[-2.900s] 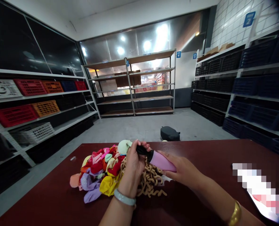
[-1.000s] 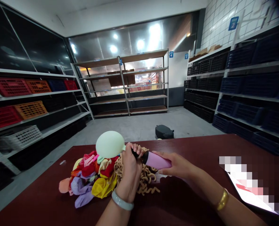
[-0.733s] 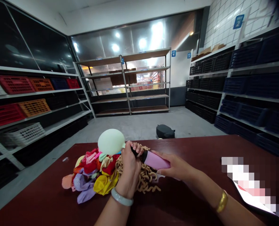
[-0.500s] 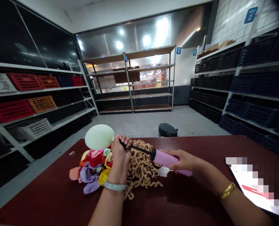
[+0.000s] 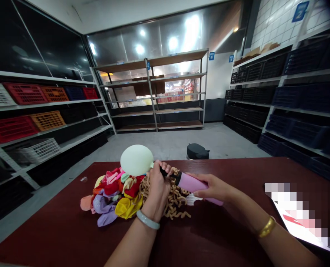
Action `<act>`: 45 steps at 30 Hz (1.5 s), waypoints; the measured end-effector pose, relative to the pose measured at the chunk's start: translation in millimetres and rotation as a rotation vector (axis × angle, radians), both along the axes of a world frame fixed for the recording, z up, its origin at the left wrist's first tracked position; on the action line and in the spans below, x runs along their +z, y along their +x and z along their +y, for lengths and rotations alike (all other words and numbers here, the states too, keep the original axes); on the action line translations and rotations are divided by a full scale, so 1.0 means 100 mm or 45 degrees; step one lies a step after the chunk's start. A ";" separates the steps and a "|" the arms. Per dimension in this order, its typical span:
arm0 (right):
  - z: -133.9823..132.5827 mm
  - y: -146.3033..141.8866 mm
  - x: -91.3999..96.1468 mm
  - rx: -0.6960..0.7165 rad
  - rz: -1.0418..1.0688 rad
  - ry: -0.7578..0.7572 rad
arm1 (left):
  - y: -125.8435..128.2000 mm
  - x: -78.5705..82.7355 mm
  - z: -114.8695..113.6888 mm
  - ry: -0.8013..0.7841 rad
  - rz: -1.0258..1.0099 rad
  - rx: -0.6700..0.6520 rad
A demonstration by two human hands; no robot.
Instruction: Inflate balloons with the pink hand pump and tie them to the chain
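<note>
My left hand (image 5: 156,187) is closed around the black nozzle end of a pink hand pump (image 5: 194,184), pinching the neck of a pale green balloon (image 5: 136,160) that stands partly inflated above the pile. My right hand (image 5: 212,188) wraps the pump's pink barrel. The pump is pushed in, with little of its black rod showing. Under my hands lie a heap of limp coloured balloons (image 5: 112,196) and a tangle of tan curly cords (image 5: 176,204) on the dark red table (image 5: 70,237).
A blurred-out flat item (image 5: 298,215) lies at the table's right edge. A black bag (image 5: 197,151) sits on the grey floor beyond. Shelving with coloured crates (image 5: 28,122) runs along the left, dark crates (image 5: 293,107) along the right, bare shelves (image 5: 159,96) at the back.
The green balloon has grown from flat to rounded. Half a second ago the pump was drawn out with its rod showing; now my right hand has pushed the barrel back toward my left hand.
</note>
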State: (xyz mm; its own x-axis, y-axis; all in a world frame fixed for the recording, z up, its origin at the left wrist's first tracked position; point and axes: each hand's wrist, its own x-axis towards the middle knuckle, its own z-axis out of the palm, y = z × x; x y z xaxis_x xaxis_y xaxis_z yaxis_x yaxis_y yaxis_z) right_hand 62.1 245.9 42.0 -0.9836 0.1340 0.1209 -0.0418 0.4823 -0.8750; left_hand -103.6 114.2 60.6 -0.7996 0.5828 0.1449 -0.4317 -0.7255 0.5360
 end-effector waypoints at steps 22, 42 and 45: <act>0.19 0.15 0.12 0.074 -0.149 0.090 | -0.52 0.35 -0.47 0.072 0.054 0.185; -0.14 -0.03 -0.02 -0.069 0.110 0.054 | 0.14 0.04 -0.02 0.015 0.077 0.029; -0.16 -0.04 -0.02 -0.075 0.100 0.075 | 0.10 0.02 -0.02 -0.017 0.050 0.041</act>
State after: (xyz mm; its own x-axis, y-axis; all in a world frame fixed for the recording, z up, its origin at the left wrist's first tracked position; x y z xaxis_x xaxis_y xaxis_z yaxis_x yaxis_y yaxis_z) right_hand 58.1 229.5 40.3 -0.9614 0.1815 0.2066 -0.0794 0.5361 -0.8404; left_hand -93.2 112.0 62.3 -0.8116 0.5592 0.1690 -0.3867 -0.7312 0.5619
